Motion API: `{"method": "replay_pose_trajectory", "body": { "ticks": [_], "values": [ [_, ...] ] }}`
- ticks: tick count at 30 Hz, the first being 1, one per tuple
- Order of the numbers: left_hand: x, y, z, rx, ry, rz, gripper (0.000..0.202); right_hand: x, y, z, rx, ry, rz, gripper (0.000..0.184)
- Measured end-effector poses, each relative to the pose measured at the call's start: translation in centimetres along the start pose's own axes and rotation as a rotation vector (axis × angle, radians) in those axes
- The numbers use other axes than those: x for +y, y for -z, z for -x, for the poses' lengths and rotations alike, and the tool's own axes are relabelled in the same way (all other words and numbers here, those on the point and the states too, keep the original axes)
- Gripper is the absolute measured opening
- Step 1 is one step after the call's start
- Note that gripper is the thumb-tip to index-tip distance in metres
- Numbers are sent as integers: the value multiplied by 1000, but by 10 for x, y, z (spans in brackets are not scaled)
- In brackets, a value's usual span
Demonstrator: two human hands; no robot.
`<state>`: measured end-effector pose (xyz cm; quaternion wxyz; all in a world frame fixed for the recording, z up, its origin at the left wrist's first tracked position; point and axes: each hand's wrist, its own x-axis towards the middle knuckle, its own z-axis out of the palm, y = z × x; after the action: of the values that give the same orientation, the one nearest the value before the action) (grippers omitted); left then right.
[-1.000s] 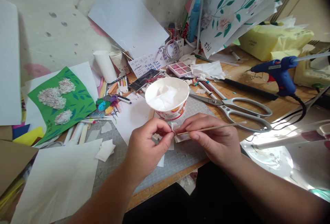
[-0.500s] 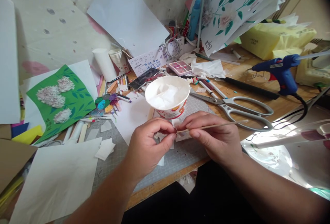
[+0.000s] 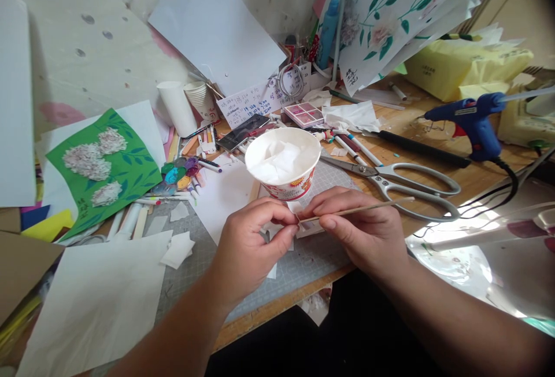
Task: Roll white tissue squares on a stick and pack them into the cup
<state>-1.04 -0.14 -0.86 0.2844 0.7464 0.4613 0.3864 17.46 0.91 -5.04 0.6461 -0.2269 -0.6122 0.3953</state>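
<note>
A thin wooden stick (image 3: 368, 208) lies across the fingers of my right hand (image 3: 368, 232), pinched between thumb and fingers. Its left end meets the fingertips of my left hand (image 3: 255, 244), which are closed in a pinch. A small bit of white paper (image 3: 295, 208) shows between the two hands at that end; how it is fixed to the stick is hidden. Just beyond my fingers stands a paper tub (image 3: 288, 187) with a red pattern, holding white paper pieces (image 3: 281, 158). Below my hands is a grey cutting mat (image 3: 303, 270).
Large scissors (image 3: 403, 189) lie open at right, with a blue glue gun (image 3: 470, 117) behind them. A green flower picture (image 3: 130, 192), a white sheet (image 3: 104, 302) and paper scraps (image 3: 177, 250) are at left. Markers (image 3: 347, 147), a phone (image 3: 243, 132) and paper cups (image 3: 176, 108) stand behind.
The free right end of the stick has swung slightly upward and stands out more from my right hand. Both hands keep nearly the same place.
</note>
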Motion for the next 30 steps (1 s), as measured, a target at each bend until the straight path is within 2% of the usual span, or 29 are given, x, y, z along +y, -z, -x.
{"method": "replay_pose_trajectory", "body": {
  "ticks": [11,16,20,30],
  "values": [
    [2,1,0,9,44,90,9,-1,0,0,-2,16,18,14],
    [0,1,2,-27,183,224,5,-3,0,0,-33,44,51,13],
    [-1,-2,2,-11,275,287,5,-5,-1,0,-50,55,89,12],
    [1,-3,-1,-18,287,305,8,0,0,3,-13,14,-12,12]
  ]
}}
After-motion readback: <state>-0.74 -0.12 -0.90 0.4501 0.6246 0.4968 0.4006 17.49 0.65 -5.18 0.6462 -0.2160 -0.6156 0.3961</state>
